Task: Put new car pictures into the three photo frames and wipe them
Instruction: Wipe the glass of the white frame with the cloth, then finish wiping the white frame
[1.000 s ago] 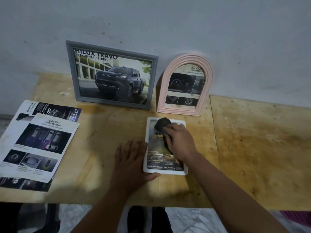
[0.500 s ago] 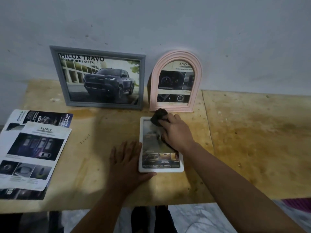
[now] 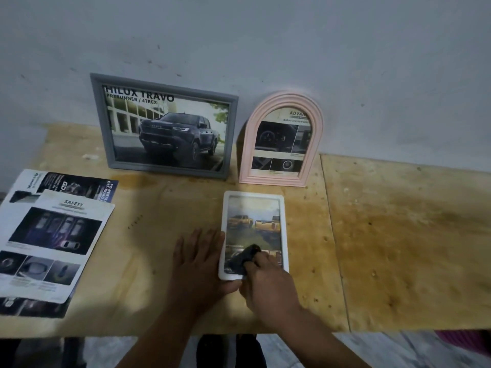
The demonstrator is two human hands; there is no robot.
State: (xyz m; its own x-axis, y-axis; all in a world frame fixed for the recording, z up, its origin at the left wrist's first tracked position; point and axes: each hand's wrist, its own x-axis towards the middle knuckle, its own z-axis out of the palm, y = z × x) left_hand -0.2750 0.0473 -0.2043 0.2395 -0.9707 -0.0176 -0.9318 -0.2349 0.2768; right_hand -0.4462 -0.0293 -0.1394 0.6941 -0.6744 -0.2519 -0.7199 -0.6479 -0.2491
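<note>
Right hand (image 3: 268, 284) pinching the dark cloth (image 3: 245, 257) has swept from the white frame's (image 3: 284, 235) far end to its near edge — wipe pass nearly done — left hand (image 3: 198, 264) flat, bracing the frame's left side.

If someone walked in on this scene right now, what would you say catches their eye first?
Probably the grey rectangular frame with its dark pickup picture, propped against the wall at the back of the wooden table, beside the pink arched frame. In front lies the white rectangular frame, flat; the right hand rubs a dark cloth over its lower glass while the left hand braces its edge.
</note>
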